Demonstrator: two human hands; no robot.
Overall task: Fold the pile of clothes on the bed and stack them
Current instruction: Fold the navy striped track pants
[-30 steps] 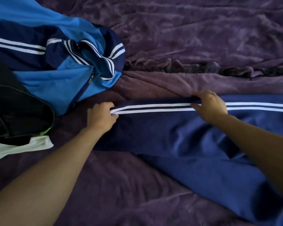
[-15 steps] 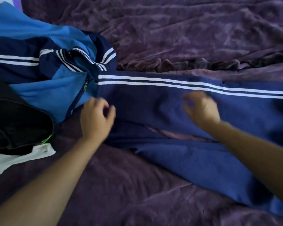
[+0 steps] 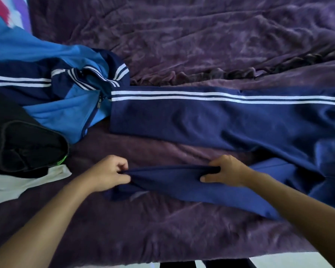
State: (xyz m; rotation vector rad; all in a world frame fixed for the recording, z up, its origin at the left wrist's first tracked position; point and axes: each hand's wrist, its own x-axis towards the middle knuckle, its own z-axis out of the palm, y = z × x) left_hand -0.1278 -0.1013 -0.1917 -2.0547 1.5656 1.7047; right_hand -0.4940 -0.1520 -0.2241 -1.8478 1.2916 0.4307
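Navy track pants [image 3: 211, 120] with two white side stripes lie across the purple bed, one leg stretched flat toward the left. The other leg lies nearer to me. My left hand [image 3: 109, 174] pinches its hem end and my right hand [image 3: 225, 171] grips its upper edge a little further along, so the fabric is lifted and taut between them. A blue and navy zip jacket [image 3: 66, 101] with white stripes lies crumpled at the left, touching the flat leg's hem.
A black garment [image 3: 23, 144] with a green trim sits at the left on a white garment [image 3: 17, 180]. The purple blanket [image 3: 201, 45] is wrinkled, with a ruffled seam behind the pants. The bed's near edge [image 3: 182, 262] runs along the bottom.
Both hands let go of the striped leg, which now lies flat further back, and came toward me to take hold of the nearer leg.
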